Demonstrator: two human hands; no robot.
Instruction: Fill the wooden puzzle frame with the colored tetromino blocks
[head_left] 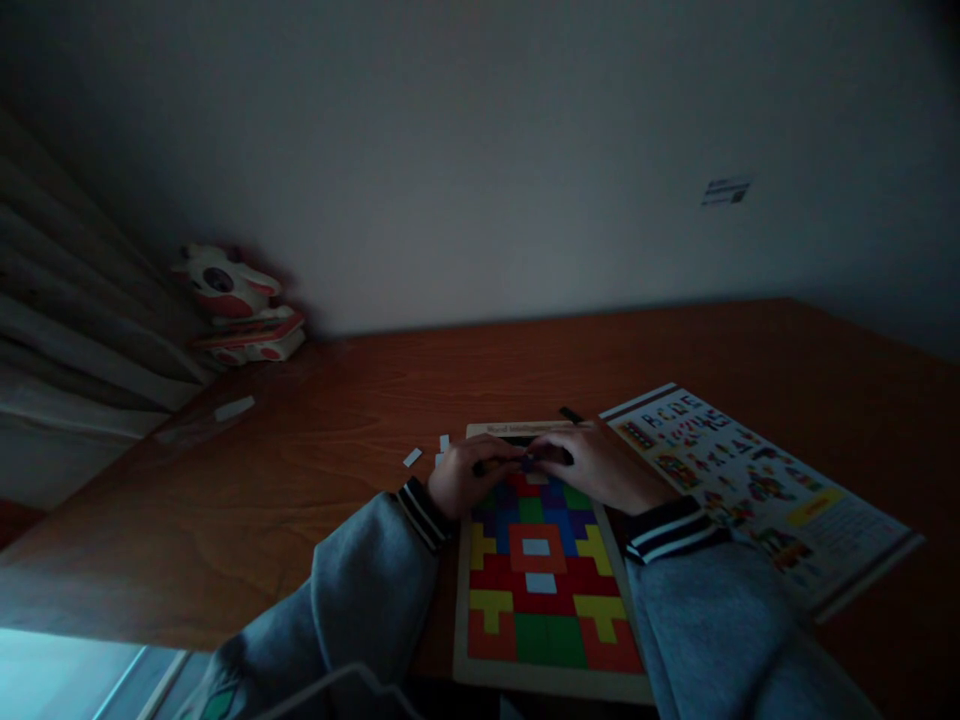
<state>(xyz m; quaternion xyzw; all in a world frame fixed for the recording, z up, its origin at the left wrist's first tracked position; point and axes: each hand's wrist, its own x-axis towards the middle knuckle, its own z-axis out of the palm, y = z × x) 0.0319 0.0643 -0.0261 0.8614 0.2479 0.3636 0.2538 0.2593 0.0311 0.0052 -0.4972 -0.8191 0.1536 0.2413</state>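
Observation:
A wooden puzzle board (555, 682) lies in front of me, filled with flat coloured pieces in red, yellow, green, blue and orange. My left hand (472, 474) is over its upper left part, and my right hand (592, 465) is over its upper right. Between the fingertips of both hands is a small dark purple puzzle piece (528, 463); the fingers hide most of its outline. Both hands are closed in a pinch around it. White pieces (412, 457) lie on the table just left of the board. The board's top end is partly covered by my hands.
A printed sheet of block figures (750, 490) lies right of the board, and a small dark piece (571, 413) is beyond it. A cow-shaped toy (244, 305) stands at the far left of the wooden table (315, 430), beside a curtain (67, 310).

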